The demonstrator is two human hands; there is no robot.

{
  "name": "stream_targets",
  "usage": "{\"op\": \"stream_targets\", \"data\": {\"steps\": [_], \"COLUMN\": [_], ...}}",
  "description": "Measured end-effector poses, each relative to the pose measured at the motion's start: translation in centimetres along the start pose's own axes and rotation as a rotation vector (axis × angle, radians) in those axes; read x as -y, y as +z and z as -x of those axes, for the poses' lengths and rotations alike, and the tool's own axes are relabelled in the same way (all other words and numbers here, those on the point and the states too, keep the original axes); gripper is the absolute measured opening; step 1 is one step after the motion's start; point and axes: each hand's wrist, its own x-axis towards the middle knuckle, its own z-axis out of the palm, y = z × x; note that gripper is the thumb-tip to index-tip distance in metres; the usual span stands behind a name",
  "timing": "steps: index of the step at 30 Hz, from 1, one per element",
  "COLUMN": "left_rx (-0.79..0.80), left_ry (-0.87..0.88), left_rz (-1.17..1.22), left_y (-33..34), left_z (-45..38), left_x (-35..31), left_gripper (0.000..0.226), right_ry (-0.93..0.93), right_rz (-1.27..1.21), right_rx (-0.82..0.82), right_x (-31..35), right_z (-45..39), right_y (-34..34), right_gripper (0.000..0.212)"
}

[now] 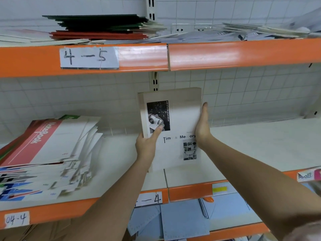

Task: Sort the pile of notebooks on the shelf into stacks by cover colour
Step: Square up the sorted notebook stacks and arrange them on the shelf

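A stack of white-covered notebooks (pixel 180 112) with black-and-white photos and the words "Time & Memory" stands tilted upright on the middle shelf (pixel 260 145). My left hand (pixel 147 143) grips its left edge, thumb on the cover. My right hand (pixel 203 126) presses flat against its right edge. At the left of the same shelf lies a loose, fanned pile of notebooks (pixel 45 157); the top one has a red band reading "NoteBook", with blue, green and white covers beneath. On the upper shelf sit dark green notebooks (pixel 102 21) on top of red ones (pixel 99 35).
Orange shelf rails (pixel 225 54) carry paper labels "4-5" and "04-4". More white notebooks (pixel 257 30) lie spread on the upper shelf's right. Blue-grey envelopes or sheets (pixel 184 220) fill the lower shelf. A tiled wall backs the shelves.
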Motion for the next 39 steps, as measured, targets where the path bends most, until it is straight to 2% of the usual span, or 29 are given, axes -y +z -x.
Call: {"op": "stream_targets", "data": {"steps": [2, 5, 9, 12, 15, 17, 20, 23, 26, 29, 32, 34, 36, 39], "left_rx": [-0.007, 0.029, 0.105, 0.185, 0.285, 0.346, 0.380, 0.440, 0.439, 0.469, 0.472, 0.468, 0.456, 0.397], "left_ry": [-0.100, -0.230, -0.237, -0.242, -0.248, -0.237, -0.246, -0.309, -0.292, -0.304, -0.302, -0.303, -0.278, -0.161], "left_rz": [-0.042, -0.133, -0.313, -0.438, -0.581, -0.711, -0.869, -0.763, -0.731, -0.748, -0.759, -0.735, -0.733, -0.802], "left_y": [1.0, 2.9, 5.4, 6.3, 6.6, 6.5, 6.1, 5.7, 5.6, 5.6, 5.7, 5.4, 4.9, 3.5], "left_z": [0.0, 0.5, 1.1, 1.3, 1.3, 0.9, 0.2, 0.1, 0.4, 0.8, 1.1, 1.1, 1.1, 0.4], "left_x": [-0.3, -0.2, 1.2, 1.9, 2.8, 3.0, 2.5, 2.4, 2.5, 2.6, 2.5, 2.1, 1.1, -1.0], "left_gripper": [0.044, 0.058, 0.070, 0.078, 0.071, 0.072, 0.078, 0.074, 0.064, 0.068, 0.065, 0.052, 0.032, 0.028], "right_ry": [-0.009, -0.079, -0.016, 0.078, 0.134, 0.143, 0.162, 0.191, 0.201, 0.212, 0.229, 0.181, 0.056, -0.106], "right_rz": [0.139, 0.411, 0.570, 0.663, 0.729, 0.773, 0.865, 1.054, 1.068, 1.108, 1.159, 1.264, 1.393, 1.404], "right_rx": [-0.063, -0.152, -0.215, -0.241, -0.193, -0.139, -0.112, -0.103, -0.133, -0.118, -0.128, -0.209, -0.281, -0.216], "right_x": [0.7, 0.8, -0.8, -1.7, -2.8, -3.0, -2.9, -2.8, -3.0, -3.2, -3.3, -3.2, -3.1, -3.2], "right_z": [-0.3, -1.1, -2.3, -2.9, -3.7, -4.1, -4.4, -4.3, -4.4, -4.4, -4.7, -4.6, -4.6, -4.2], "right_y": [-0.5, -2.5, -6.3, -8.1, -9.2, -9.5, -9.1, -8.8, -9.0, -9.1, -8.7, -8.0, -6.7, -3.8], "right_gripper": [0.105, 0.081, 0.045, 0.033, 0.028, 0.027, 0.040, 0.036, 0.035, 0.037, 0.054, 0.058, 0.055, 0.050]}}
